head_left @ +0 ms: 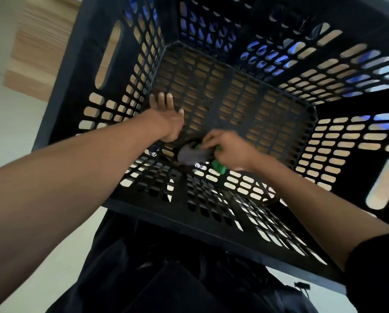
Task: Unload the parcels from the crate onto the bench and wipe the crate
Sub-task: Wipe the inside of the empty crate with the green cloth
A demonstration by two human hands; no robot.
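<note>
I look straight down into a black slotted plastic crate (229,213) with no parcels visible inside. My left hand (166,118) reaches into it, fingers spread, palm against the inner left wall near the floor. My right hand (227,150) is low at the near edge of the crate floor, closed on a grey and green cloth (193,154) pressed against the bottom. The cloth is partly hidden under my fingers and blurred.
The crate stands on a light wooden surface (37,53) that shows through the slots and at the upper left. Pale floor (8,132) lies to the left. My dark clothing (166,279) fills the bottom of the view.
</note>
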